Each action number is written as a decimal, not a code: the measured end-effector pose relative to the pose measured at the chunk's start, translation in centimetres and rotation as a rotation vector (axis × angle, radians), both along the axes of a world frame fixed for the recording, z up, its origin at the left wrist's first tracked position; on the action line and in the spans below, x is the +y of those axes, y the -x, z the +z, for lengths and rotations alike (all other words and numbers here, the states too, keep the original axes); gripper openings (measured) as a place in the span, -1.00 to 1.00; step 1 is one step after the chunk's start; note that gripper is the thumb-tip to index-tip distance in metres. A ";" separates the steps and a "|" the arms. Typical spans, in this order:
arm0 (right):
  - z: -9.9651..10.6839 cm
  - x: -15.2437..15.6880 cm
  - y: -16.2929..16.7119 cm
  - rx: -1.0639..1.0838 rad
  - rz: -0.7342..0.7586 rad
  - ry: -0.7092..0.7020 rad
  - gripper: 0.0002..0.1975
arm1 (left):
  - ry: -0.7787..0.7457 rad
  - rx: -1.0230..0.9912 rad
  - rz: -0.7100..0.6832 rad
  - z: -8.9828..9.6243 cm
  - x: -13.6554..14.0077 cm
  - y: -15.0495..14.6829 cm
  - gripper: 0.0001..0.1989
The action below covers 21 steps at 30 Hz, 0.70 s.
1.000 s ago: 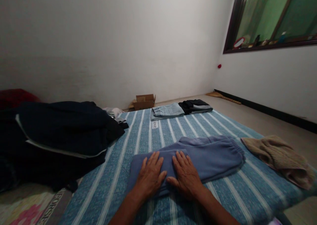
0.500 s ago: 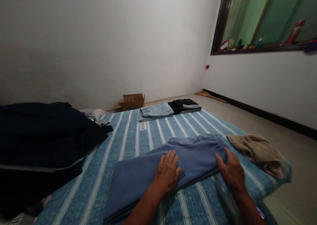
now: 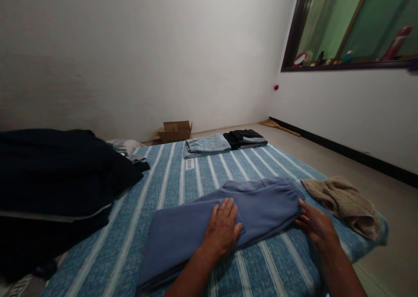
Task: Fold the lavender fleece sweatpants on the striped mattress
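Observation:
Blue-grey trousers [image 3: 261, 205] lie on the striped bedspread [image 3: 170, 175], with the legs folded back over themselves toward the elastic waist. My left hand [image 3: 224, 227] rests flat on the folded leg part, fingers stretched out. At the waist end, my right hand [image 3: 315, 225] pinches the near corner of the waistband between thumb and fingers. Some of its fingertips are hidden behind the cloth and hand.
A tan knitted cloth [image 3: 342, 203] lies on the bed's right edge. Dark clothes [image 3: 58, 170] are heaped at the left. Folded light-blue trousers [image 3: 207, 144] and folded black clothing [image 3: 244, 139] sit at the far edge, near a cardboard box [image 3: 174, 132].
My right hand has shifted slightly right and closed on the waistband corner, which is drawn out a little to the right. My left hand has stayed on the folded legs.

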State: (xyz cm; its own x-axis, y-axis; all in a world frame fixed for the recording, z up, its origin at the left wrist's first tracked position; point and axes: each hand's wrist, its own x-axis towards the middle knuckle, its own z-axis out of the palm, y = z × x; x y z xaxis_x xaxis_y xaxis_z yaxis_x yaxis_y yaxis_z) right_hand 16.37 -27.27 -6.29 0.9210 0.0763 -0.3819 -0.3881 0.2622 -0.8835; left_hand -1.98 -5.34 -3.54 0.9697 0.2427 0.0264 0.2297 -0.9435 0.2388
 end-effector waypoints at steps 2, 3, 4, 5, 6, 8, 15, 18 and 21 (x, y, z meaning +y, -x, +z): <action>0.1 0.2 -0.2 0.072 0.031 -0.015 -0.57 | 0.010 0.010 0.002 0.0 0.0 0.0 -0.47; 0.1 0.3 -0.2 0.091 0.035 -0.022 -0.59 | 0.016 0.013 0.003 0.1 0.0 0.0 -0.47; 0.1 0.4 -0.3 0.099 0.033 -0.024 -0.60 | 0.023 0.016 0.004 0.1 0.0 0.0 -0.47; 0.2 0.5 -0.3 0.100 0.033 -0.024 -0.61 | 0.030 0.019 0.003 0.1 0.0 0.0 -0.46; 0.2 0.7 -0.4 0.095 0.034 -0.025 -0.62 | 0.039 0.020 0.002 0.2 0.0 0.0 -0.46; 0.2 0.9 -0.4 0.070 0.023 -0.029 -0.62 | 0.055 0.025 -0.002 0.3 0.0 0.0 -0.45; 0.9 2.2 -0.2 -0.076 -0.005 -0.107 -0.67 | 0.084 0.015 -0.003 0.1 -0.1 0.0 -0.44; 2.8 3.2 0.4 -0.167 0.000 -0.146 -0.70 | 0.104 0.019 -0.004 -0.2 -0.1 -0.1 -0.43; 5.8 4.7 2.0 -0.331 0.002 -0.158 -0.74 | 0.126 0.019 -0.004 -0.3 -0.1 -0.1 -0.42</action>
